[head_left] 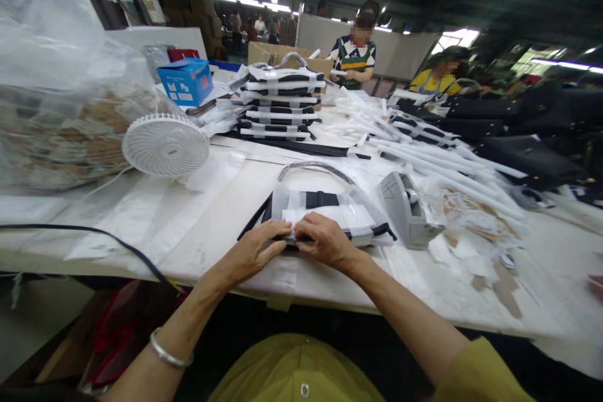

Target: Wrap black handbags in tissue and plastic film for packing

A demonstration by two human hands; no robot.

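A black handbag (323, 199) lies on the table in front of me, with white wrapping around its body and a clear plastic-covered handle (320, 165) arching at the far side. My left hand (259, 248) holds the near edge of the bag, fingers extended over the wrapping and thumb lower down. Close beside it, my right hand (327, 240) has its fingers curled onto the same edge. Both sets of fingertips nearly meet at the middle of the bag. A black strap end (384, 230) sticks out on the right. What lies under my fingers is hidden.
A white fan (166, 146) and a big clear bag (61, 107) stand left. Behind are stacked wrapped handbags (282, 103) and a blue box (186, 81). A grey tape dispenser (407, 210) and white foam tubes (438, 163) are right. Two people work across the table.
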